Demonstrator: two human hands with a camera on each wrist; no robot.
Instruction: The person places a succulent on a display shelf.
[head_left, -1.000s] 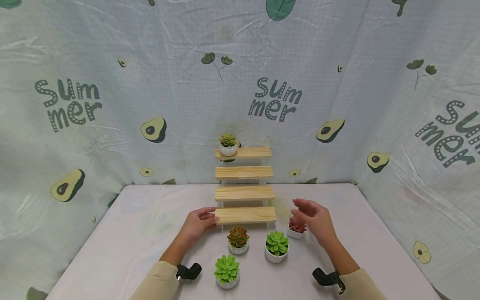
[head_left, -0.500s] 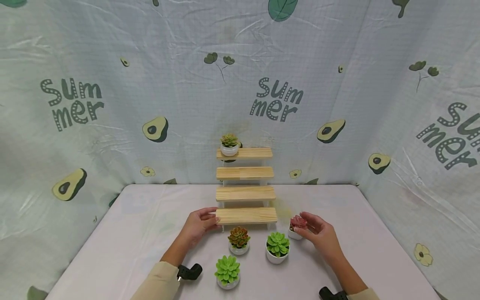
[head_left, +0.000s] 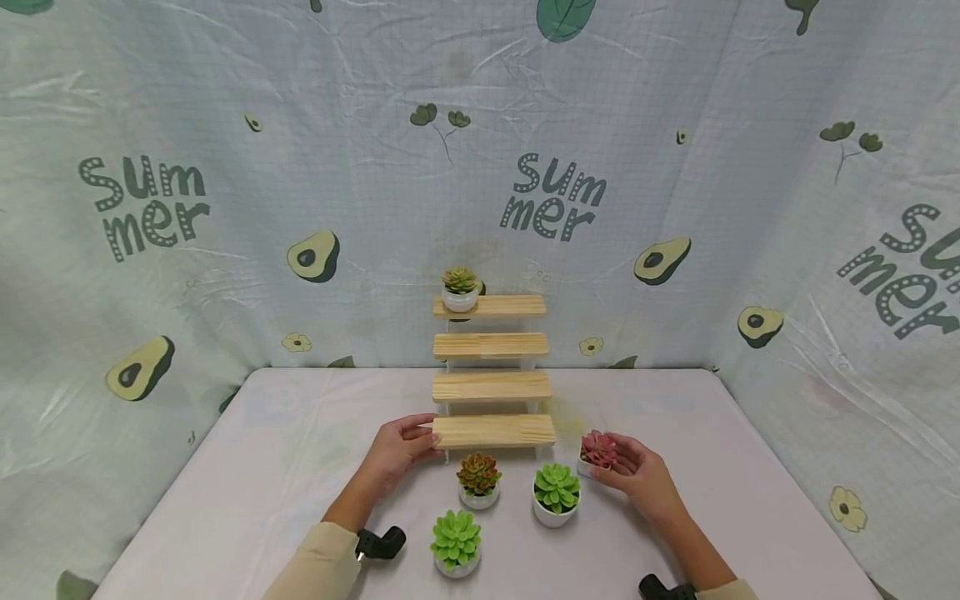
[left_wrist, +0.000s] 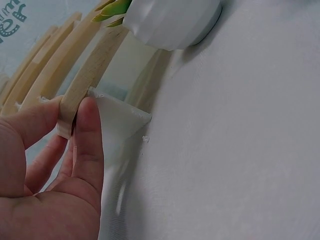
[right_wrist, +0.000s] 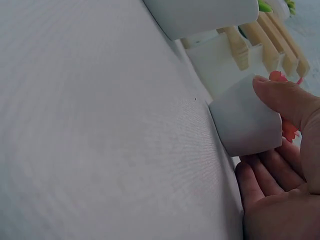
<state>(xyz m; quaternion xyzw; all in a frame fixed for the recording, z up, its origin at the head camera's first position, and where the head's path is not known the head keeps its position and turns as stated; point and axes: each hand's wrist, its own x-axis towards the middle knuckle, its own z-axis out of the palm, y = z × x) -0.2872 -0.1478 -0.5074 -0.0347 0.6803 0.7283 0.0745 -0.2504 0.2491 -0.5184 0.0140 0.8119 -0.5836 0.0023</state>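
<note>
My left hand (head_left: 397,450) pinches the left end of the lowest wooden step of a tiered display stand (head_left: 491,432), thumb on top and index finger below in the left wrist view. My right hand (head_left: 645,479) holds a red potted succulent (head_left: 597,450) just right of the stand. In the right wrist view its thumb lies against the rim of the white pot (right_wrist: 245,117), the fingers on the other side; the pot sits on the table. Near the stand's front are a brown-orange succulent (head_left: 478,475) and a green one (head_left: 557,490).
Another green succulent (head_left: 456,540) stands closer to me. On the left of the top step is a yellow-green succulent (head_left: 459,287). The white table (head_left: 300,483) is backed by a printed cloth (head_left: 390,208) on three sides.
My right hand has come down from above the red succulent to its right side and taken hold of its pot. The left hand stays on the lowest step.
</note>
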